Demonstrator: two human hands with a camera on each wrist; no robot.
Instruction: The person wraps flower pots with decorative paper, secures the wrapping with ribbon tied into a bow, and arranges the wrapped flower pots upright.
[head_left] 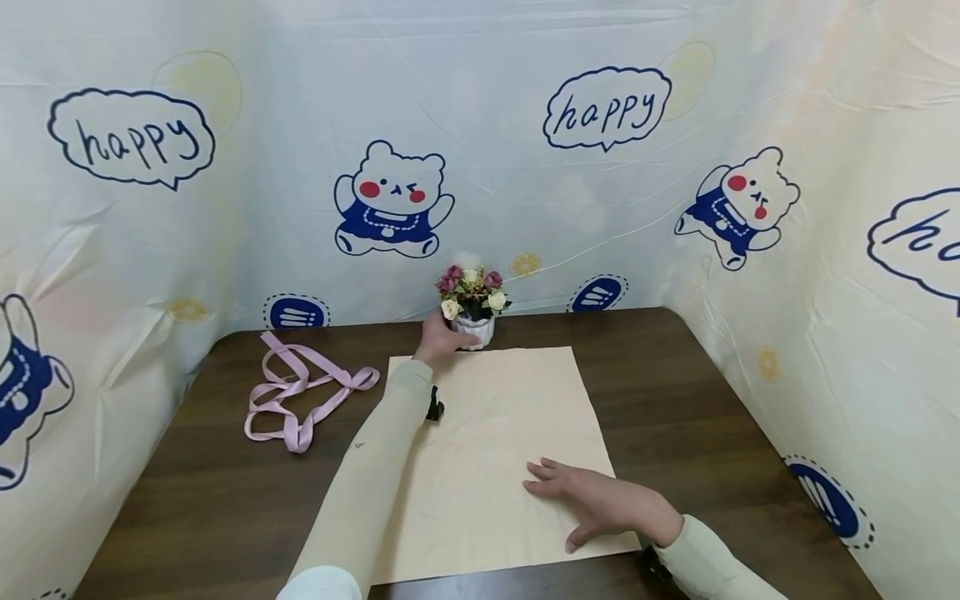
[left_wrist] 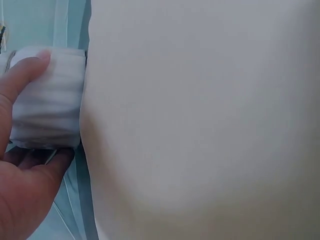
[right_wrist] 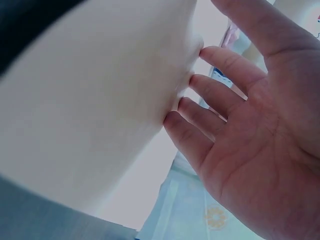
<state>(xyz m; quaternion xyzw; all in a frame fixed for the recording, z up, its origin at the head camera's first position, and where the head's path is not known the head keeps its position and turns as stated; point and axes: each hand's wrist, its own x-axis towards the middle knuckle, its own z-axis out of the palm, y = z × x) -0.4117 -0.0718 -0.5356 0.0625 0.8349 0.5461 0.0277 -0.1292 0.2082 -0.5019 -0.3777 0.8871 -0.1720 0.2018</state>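
Observation:
At the far edge of a cream sheet [head_left: 502, 433], my left hand [head_left: 442, 337] grips a small white pot [head_left: 476, 332] that holds pink and white flowers [head_left: 471, 292]. The left wrist view shows the thumb on one side of the pot [left_wrist: 55, 100] and the fingers on the other. My right hand [head_left: 596, 500] lies over the sheet's near right part with its fingers spread. In the right wrist view its fingertips [right_wrist: 172, 117] touch the sheet [right_wrist: 90, 110], and the palm is free of anything.
A tangled pink ribbon [head_left: 300, 392] lies on the dark wooden table [head_left: 202, 483], left of the sheet. A patterned cloth [head_left: 495, 108] with bears and the word "happy" hangs around the back and sides of the table.

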